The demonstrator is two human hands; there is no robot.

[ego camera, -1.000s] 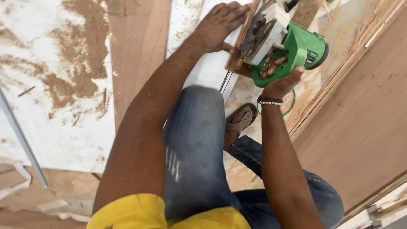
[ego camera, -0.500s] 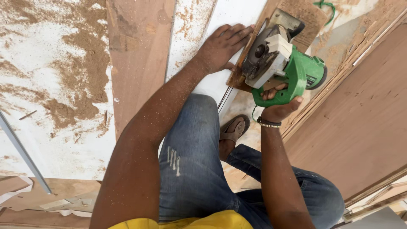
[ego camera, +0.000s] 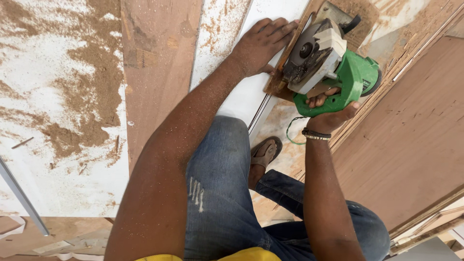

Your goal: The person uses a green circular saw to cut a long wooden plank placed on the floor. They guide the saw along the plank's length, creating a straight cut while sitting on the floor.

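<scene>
Saw [ego camera: 333, 67] shifted slightly back along board edge, right hand [ego camera: 331, 108] gripping its handle, left hand [ego camera: 263, 43] flat on white board [ego camera: 246, 96]

The sawdust-covered white floor [ego camera: 58, 159] carries a long brown wooden plank [ego camera: 154, 72] at 11 o'clock and a wide brown plywood sheet [ego camera: 411, 145] at 3 o'clock.

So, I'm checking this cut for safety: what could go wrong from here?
The left hand lies flat on the white board right beside the saw; a slip or kickback might bring the blade to the fingers. The right hand alone grips the saw, so control may be weak. The sandalled foot sits close below the cut line.
</scene>
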